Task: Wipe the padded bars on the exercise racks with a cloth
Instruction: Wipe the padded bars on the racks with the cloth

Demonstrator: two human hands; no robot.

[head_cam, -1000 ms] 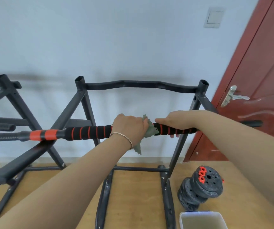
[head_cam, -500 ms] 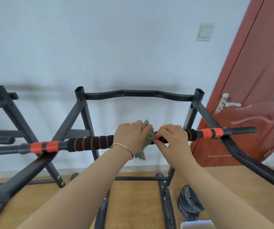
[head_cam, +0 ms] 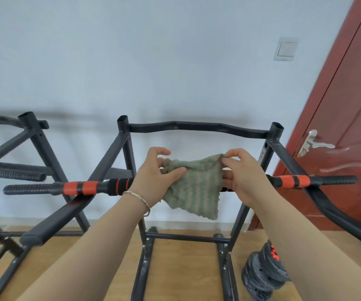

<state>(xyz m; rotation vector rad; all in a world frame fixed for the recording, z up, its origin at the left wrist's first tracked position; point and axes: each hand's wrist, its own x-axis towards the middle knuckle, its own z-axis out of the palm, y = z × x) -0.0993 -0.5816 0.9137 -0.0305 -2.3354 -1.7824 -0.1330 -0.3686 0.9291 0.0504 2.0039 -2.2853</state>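
the left hand [head_cam: 155,174] and the right hand [head_cam: 242,172] are holding a green cloth [head_cam: 194,190] stretched between them in front of the padded bar [head_cam: 118,186], which is lying across the black rack [head_cam: 197,127]. the left grip is pinching the cloth's upper left edge between thumb and fingers, and the right grip is pinching its upper right corner. the cloth is hanging over the bar's middle, though whether it is touching is unclear. weight plates [head_cam: 264,276] are lying on the wooden floor [head_cam: 186,268] near a red door [head_cam: 349,127].
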